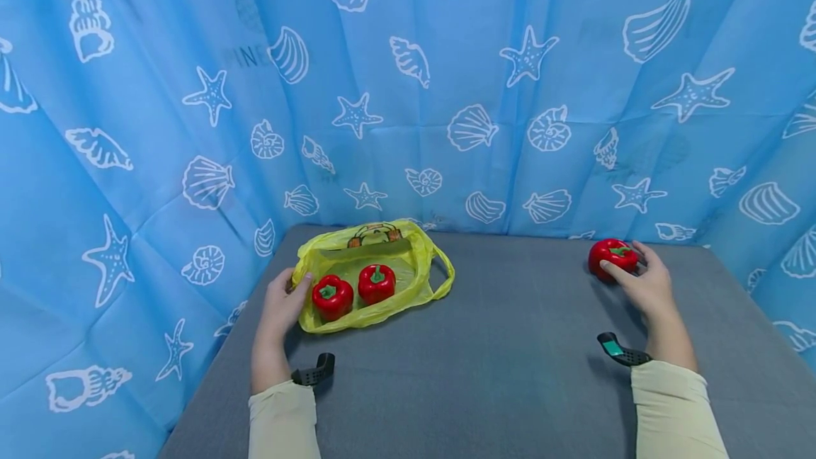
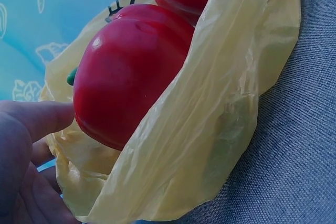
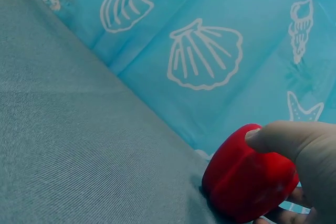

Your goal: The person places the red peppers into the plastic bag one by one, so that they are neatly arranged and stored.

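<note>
A yellow plastic bag (image 1: 421, 282) lies on the table at the left with its mouth spread open. Two red bell peppers with green stems are inside: a left one (image 1: 333, 297) and a right one (image 1: 377, 285). My left hand (image 1: 283, 301) holds the bag's left edge, the thumb on the inner side and the fingers partly hidden behind the plastic (image 2: 173, 145). Far to the right, my right hand (image 1: 647, 285) grips a third red bell pepper (image 3: 247, 177) between thumb and fingers. Whether this pepper touches the table is hard to tell.
A grey cloth covers the table (image 1: 497, 346). Behind it and along both sides hangs a blue curtain (image 1: 446, 91) with white shell and starfish prints. Each wrist wears a black strap, such as the right strap (image 1: 627, 355). The bag's handle loop (image 1: 446, 271) points right.
</note>
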Demonstrator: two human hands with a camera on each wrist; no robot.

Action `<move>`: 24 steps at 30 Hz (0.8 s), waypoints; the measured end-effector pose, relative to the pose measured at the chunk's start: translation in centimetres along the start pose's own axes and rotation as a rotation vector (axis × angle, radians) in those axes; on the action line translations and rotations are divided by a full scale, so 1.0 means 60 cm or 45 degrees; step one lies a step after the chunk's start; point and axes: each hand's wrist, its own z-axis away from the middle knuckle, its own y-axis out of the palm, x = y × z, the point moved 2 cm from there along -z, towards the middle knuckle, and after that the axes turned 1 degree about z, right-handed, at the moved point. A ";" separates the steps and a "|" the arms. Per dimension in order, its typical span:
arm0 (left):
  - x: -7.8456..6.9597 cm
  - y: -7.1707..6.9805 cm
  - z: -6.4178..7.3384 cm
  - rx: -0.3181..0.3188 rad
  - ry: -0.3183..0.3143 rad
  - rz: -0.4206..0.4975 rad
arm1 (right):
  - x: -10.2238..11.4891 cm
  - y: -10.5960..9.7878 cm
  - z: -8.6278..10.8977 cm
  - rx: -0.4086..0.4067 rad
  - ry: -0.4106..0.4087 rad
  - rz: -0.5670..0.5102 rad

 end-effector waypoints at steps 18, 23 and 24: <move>0.002 0.001 -0.003 -0.022 0.048 -0.023 | 0.004 0.012 0.000 0.003 0.012 0.024; 0.002 -0.001 -0.001 -0.028 0.046 -0.019 | 0.005 0.017 0.000 0.018 -0.015 0.027; 0.002 -0.001 -0.001 -0.029 0.045 -0.020 | 0.005 0.018 0.000 0.020 -0.018 0.029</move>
